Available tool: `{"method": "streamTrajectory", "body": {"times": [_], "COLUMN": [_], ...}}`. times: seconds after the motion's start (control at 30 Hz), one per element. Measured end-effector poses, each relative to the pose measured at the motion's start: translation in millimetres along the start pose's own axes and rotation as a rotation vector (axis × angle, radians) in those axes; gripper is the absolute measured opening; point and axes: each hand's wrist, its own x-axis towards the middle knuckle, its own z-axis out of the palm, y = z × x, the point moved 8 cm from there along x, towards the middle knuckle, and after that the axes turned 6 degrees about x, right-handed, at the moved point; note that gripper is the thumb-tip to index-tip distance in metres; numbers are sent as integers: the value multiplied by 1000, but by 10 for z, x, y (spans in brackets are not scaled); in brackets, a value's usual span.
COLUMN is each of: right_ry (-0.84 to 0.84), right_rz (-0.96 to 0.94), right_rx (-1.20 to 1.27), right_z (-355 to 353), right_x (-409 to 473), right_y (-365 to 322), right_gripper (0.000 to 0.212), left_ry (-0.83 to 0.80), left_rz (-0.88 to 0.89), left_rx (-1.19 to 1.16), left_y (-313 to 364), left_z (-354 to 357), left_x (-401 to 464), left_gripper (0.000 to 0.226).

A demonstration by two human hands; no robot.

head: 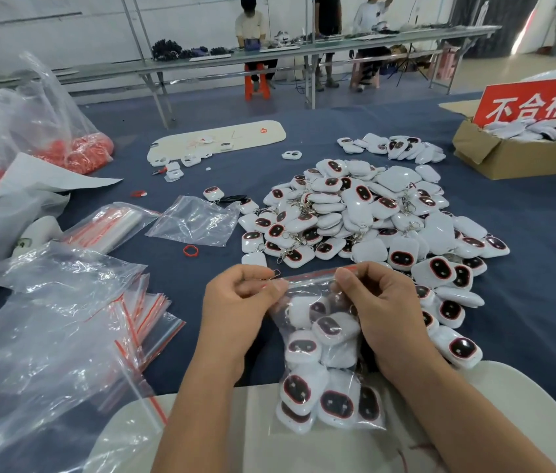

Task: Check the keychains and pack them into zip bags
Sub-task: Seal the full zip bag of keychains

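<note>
the left hand (241, 295) and right hand (377, 298) pinch the filled zip bag (324, 356) at its seal, which next needs pressing shut along its length.

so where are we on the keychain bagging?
Done: one zip bag is filled with keychains. In hand: left hand and right hand pinch its red-striped top, apparently sealing it. Left: a big loose pile of keychains on the blue table; empty zip bags wait at the left.

Glossy white plastic keychains (372, 213) w/ metal clips, clear crinkly zip bag (324, 353), matt blue cloth table (525, 233).
</note>
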Motion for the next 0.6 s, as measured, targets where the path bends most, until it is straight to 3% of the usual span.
{"method": "streamTrajectory", "body": {"times": [0.2, 0.4, 0.6], "right_ry": [-102, -54, -112], "right_rz": [46, 39, 43], "right_rx": [92, 58, 48], "right_z": [81, 60, 93], "right_x": [-2, -14, -13], "right_y": [-16, -9, -28], "right_gripper": [13, 23, 23], "left_ry": [-5, 7, -24], "left_rz": [-143, -154, -90], "left_rx": [-292, -349, -260], "left_y": [-125, -100, -62], "left_z": [-27, -57, -68], "left_x": [-4, 2, 1], "left_gripper": [18, 38, 36]}}
